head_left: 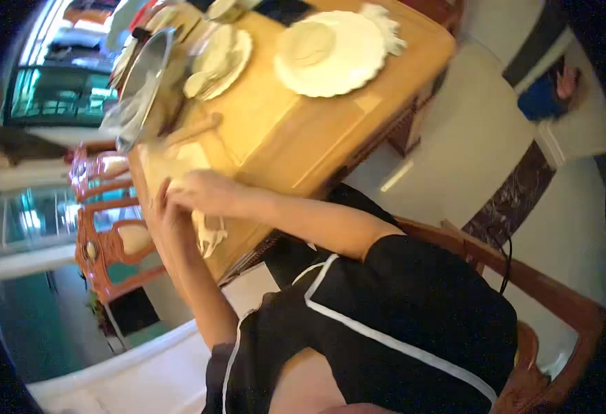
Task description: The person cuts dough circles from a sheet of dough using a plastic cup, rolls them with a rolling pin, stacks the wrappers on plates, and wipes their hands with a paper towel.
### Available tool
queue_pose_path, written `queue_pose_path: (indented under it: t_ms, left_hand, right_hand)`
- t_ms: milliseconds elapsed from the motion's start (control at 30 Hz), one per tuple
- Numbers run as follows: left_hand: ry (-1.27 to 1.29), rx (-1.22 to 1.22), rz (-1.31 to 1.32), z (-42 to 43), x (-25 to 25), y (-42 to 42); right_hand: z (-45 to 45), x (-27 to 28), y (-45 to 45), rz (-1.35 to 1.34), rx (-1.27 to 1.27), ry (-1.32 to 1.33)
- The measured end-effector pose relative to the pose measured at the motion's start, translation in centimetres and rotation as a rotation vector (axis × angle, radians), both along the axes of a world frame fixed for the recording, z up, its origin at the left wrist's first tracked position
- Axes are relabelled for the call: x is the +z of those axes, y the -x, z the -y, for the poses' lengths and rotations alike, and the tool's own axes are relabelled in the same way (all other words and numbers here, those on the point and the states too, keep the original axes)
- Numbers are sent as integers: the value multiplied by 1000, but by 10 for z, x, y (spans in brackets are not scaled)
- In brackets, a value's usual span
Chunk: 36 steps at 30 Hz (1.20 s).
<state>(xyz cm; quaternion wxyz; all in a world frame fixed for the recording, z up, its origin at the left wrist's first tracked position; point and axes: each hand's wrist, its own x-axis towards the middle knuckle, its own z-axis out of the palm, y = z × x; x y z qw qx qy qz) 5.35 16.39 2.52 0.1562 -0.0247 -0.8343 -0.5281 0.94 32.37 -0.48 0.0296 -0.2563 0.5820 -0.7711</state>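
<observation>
My left hand (pixel 170 209) and my right hand (pixel 205 192) meet over the near left end of the wooden table (pixel 275 155). Their fingers are pressed together around something small and pale, blurred and mostly hidden. Just beyond them lies a wooden rolling pin (pixel 194 130), beside a pale flour-dusted patch. A crumpled whitish item (pixel 211 237) rests by the table edge, close to my right wrist.
A large metal bowl (pixel 148 86) with a pale plastic bag stands at the table's left edge. Farther along are a plate with pale items (pixel 226 63) and a scalloped white plate (pixel 355 58). Carved chairs (pixel 113 241) stand left. Another person's hand (pixel 567 81) shows upper right.
</observation>
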Motion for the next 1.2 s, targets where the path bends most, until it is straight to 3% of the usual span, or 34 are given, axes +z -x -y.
queue_pose_path:
  t_ms: [33, 100, 367, 433, 500, 567, 633, 800, 867, 900, 967, 1067, 1133, 1167, 1200]
  left_hand:
    - [-468, 34, 89, -18, 0, 4]
    - [-419, 218, -24, -64, -1, 13]
    - [-321, 125, 155, -79, 1, 21]
    - [-366, 95, 197, -75, -6, 27]
    - [-581, -49, 172, -78, -14, 31]
    - [-554, -36, 186, -76, -9, 29]
    - [-532, -31, 293, -74, -3, 27]
    - [-594, -107, 419, -58, -23, 24]
    - [51, 137, -20, -61, -34, 22]
    - [40, 148, -20, -60, -34, 22]
    - [121, 194, -143, -57, -31, 25]
    - [188, 200, -183, -53, -33, 25]
    - [214, 213, -215, -49, -40, 27]
    - [236, 221, -242, -48, -43, 27]
    - [229, 223, -244, -48, -42, 26]
  right_hand:
    - [-1, -5, 3, -114, -116, 45]
    - [-15, -13, 8, -4, -301, -82]
    - [-71, 4, 23, 46, -152, -272]
    - [-76, 6, 29, 52, -114, -337]
    - [-78, 6, 36, 79, -131, -345]
    - [-82, 7, 43, 72, -101, -390]
    - [-87, 13, 45, 236, -35, -388]
    - [-92, 22, 39, 300, -27, -540]
    - [-94, 10, 44, -240, -269, -1060]
    - [-89, 10, 50, -249, -259, -1069]
    - [-71, 14, 77, -578, -493, -953]
    - [-25, 12, 113, -717, -441, -957]
    - [-5, 1, 125, -753, -243, -1225]
    - [-7, 0, 127, -757, -242, -1229]
    - [-11, 6, 127, -854, -154, -1463]
